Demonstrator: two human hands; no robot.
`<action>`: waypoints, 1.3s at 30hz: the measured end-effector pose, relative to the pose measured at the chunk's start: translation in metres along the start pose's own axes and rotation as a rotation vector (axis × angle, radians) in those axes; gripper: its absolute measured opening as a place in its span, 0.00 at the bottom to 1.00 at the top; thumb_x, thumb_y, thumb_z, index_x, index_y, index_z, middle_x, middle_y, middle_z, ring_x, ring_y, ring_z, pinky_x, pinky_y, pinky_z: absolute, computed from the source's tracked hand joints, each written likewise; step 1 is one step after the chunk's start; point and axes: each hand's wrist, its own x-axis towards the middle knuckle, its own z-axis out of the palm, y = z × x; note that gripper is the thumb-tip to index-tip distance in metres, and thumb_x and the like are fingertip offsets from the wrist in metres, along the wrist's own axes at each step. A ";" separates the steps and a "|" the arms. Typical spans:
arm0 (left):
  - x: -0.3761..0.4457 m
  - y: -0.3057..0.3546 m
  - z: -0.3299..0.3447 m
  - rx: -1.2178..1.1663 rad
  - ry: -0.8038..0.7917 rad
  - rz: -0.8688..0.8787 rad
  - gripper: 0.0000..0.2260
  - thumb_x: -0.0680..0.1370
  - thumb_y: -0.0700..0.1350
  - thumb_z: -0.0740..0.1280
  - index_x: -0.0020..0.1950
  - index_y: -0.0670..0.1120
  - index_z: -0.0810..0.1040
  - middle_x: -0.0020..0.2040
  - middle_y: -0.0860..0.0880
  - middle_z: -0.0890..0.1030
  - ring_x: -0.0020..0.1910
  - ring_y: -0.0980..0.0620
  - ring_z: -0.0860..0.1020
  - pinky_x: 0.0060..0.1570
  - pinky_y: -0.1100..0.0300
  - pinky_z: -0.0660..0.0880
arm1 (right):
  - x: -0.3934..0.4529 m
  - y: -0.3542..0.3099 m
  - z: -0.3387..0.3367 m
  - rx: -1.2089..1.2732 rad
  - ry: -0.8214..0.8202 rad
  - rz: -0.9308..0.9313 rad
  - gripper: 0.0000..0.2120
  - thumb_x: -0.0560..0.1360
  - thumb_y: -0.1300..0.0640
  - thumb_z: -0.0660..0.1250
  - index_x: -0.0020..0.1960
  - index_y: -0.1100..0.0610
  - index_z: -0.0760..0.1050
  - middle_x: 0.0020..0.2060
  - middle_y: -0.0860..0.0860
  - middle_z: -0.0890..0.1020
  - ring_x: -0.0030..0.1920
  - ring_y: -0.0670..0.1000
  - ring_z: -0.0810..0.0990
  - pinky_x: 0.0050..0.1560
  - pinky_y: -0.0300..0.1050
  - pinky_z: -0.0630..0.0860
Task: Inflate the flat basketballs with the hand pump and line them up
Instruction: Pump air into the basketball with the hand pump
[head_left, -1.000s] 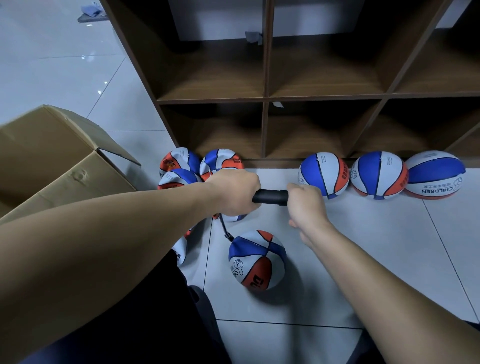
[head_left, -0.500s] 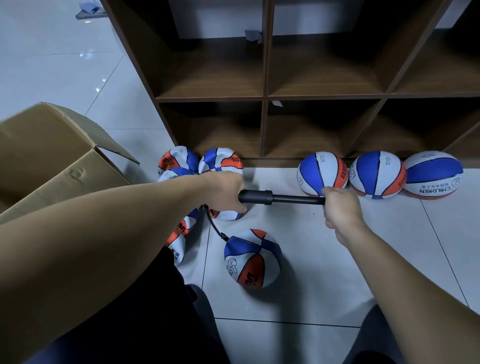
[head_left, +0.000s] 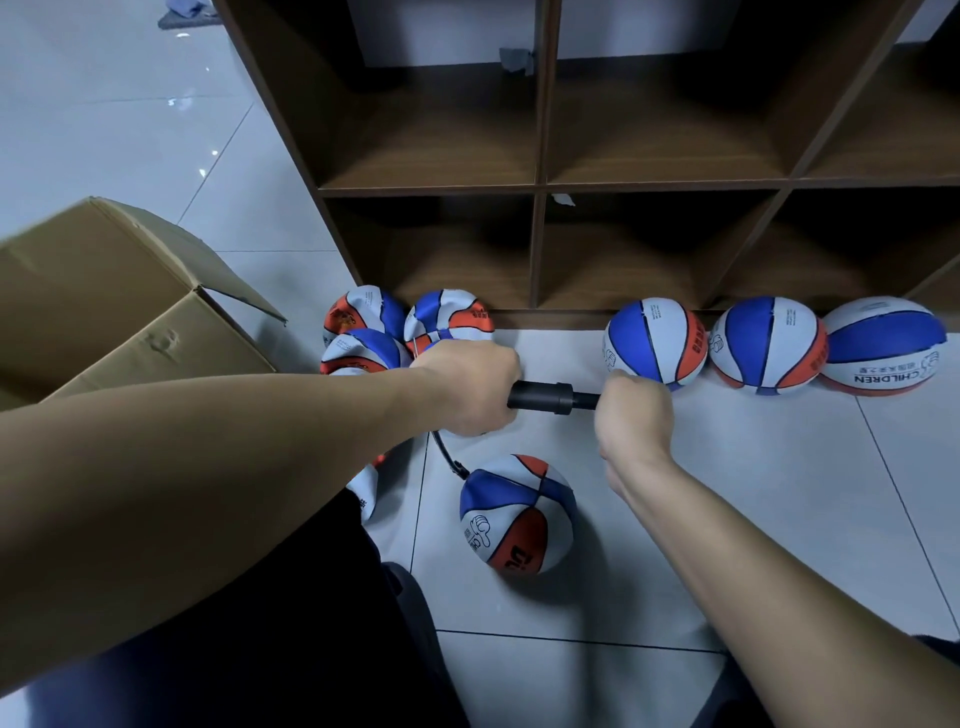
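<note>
Blue, white and orange basketball lies on the tiled floor, apparently hose-connected to the black cylindrical hand pump. Left hand grips its barrel; right hand grips the handle.

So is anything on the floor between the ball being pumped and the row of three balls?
Only the hand pump, held above that gap. The floor between the ball and the row looks bare.

Pale glossy floor tiles catch light spots at ten o'clock. A dark wooden cubby shelf fills twelve to two; an open cardboard box sits at nine.
</note>
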 end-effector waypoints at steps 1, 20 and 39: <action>0.000 0.001 -0.001 0.005 0.003 0.002 0.07 0.78 0.47 0.65 0.40 0.51 0.74 0.36 0.50 0.79 0.34 0.48 0.78 0.38 0.53 0.81 | -0.004 -0.001 0.002 -0.041 -0.024 -0.013 0.10 0.76 0.54 0.58 0.36 0.52 0.67 0.37 0.53 0.74 0.36 0.56 0.71 0.39 0.53 0.74; 0.003 0.015 -0.001 -0.107 0.080 0.024 0.07 0.79 0.50 0.66 0.41 0.51 0.77 0.36 0.50 0.79 0.35 0.47 0.80 0.34 0.54 0.77 | 0.002 -0.019 -0.011 -0.064 -0.151 -0.104 0.13 0.78 0.56 0.65 0.37 0.56 0.66 0.32 0.52 0.65 0.35 0.55 0.63 0.37 0.51 0.63; 0.006 0.001 -0.004 -0.034 0.001 -0.018 0.09 0.80 0.47 0.65 0.39 0.50 0.74 0.35 0.49 0.77 0.32 0.49 0.75 0.32 0.56 0.71 | 0.023 -0.007 -0.036 0.119 0.073 0.140 0.07 0.74 0.61 0.61 0.40 0.54 0.65 0.34 0.50 0.68 0.32 0.54 0.63 0.31 0.45 0.61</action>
